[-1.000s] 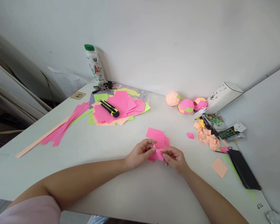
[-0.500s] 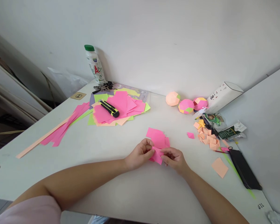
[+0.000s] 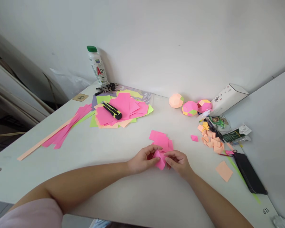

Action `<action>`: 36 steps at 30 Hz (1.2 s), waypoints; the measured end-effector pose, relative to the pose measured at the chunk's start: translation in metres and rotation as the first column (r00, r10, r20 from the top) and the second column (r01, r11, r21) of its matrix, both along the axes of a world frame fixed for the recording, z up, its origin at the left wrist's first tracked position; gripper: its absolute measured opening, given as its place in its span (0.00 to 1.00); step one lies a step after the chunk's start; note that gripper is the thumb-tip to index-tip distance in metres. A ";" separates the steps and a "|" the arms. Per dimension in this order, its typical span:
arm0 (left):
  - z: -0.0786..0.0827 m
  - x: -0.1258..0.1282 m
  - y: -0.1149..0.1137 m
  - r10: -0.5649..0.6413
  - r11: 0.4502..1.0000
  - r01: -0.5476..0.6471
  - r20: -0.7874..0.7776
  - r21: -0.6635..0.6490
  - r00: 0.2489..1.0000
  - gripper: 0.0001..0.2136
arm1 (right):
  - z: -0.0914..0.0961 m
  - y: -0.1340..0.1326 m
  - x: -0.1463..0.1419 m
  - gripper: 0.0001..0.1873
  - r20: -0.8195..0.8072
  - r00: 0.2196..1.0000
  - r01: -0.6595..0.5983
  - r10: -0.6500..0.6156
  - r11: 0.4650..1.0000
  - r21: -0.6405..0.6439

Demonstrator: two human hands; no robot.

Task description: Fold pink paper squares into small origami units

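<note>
A small pink paper square (image 3: 161, 161), partly folded, is pinched between both hands just above the white table. My left hand (image 3: 143, 160) grips its left side with thumb and fingers. On its right edge, my right hand (image 3: 179, 162) holds it between thumb and fingertips. Directly beyond the hands lie several pink paper sheets (image 3: 158, 138). A small folded pink piece (image 3: 194, 138) rests to their right. The fingers hide part of the paper's creases.
Coloured paper sheets (image 3: 123, 107) lie back left under a utility knife (image 3: 111, 110), near keys and a bottle (image 3: 97, 66). Paper strips (image 3: 71, 126) are at left. Paper balls (image 3: 190, 108), folded peach pieces (image 3: 213, 142), a peach sheet (image 3: 224, 171) and a black pouch (image 3: 249, 172) occupy the right.
The pink square has turned slightly, and a fold across its top now shows as a pointed corner. My left fingers have reached further over its upper edge.
</note>
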State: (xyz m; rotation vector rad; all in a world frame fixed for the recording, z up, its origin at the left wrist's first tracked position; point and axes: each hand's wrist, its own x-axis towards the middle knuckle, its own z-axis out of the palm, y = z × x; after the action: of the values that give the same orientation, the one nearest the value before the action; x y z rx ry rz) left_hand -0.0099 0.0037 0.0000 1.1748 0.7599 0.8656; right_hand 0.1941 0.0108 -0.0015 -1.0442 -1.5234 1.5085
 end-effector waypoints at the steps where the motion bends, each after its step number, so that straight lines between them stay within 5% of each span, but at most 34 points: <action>1: 0.000 0.000 0.000 -0.003 1.000 0.003 -0.007 0.014 1.000 0.19 | 0.000 0.000 0.000 0.05 -0.003 1.000 0.002 -0.002 1.000 -0.004; 7: 0.002 0.002 0.000 -0.120 0.991 0.111 0.125 0.072 0.985 0.16 | 0.002 0.000 -0.001 0.04 0.005 1.000 0.019 -0.019 1.000 0.009; 36: -0.004 0.002 0.000 -0.027 0.999 0.026 0.036 0.039 0.999 0.18 | 0.007 -0.006 -0.008 0.07 0.124 0.989 0.051 -0.077 0.977 0.207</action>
State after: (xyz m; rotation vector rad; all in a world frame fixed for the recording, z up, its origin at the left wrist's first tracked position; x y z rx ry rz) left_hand -0.0079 0.0039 -0.0038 1.1976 0.6991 0.8811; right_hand 0.1859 0.0048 0.0059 -1.0781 -1.6796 1.2306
